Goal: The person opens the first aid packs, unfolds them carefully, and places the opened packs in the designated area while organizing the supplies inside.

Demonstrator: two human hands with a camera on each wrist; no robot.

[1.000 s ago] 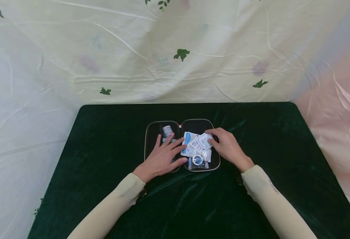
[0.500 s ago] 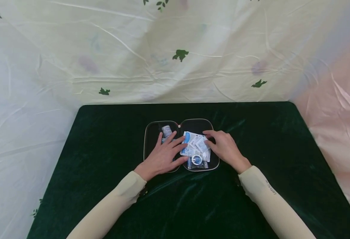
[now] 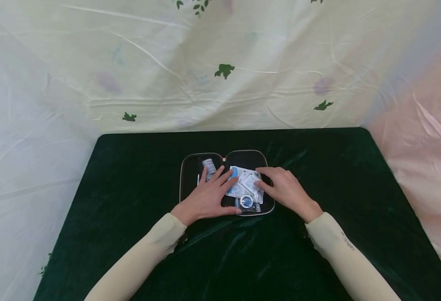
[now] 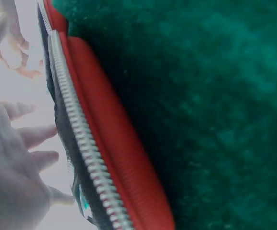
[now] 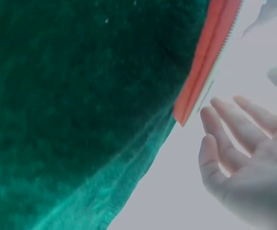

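A zip case lies unfolded on the table, black inside, with a red shell in the left wrist view. My left hand spreads its straight fingers over the left half and the middle, partly hiding a white cylindrical container with print on it. In the right half lie white printed packets and a clear bag with a round white-and-blue item. My right hand rests at the right rim, thumb and forefinger touching the packets. The right wrist view shows its fingers loosely bent and apart.
A dark green velvet cloth covers the table under the case. Behind stands a pale fabric backdrop with green leaf shapes, with a pinkish part at the right.
My right hand has moved a little left and down, and the top packets have slid left, further inside the case. My left hand has shifted slightly right, its thumb at the near rim.
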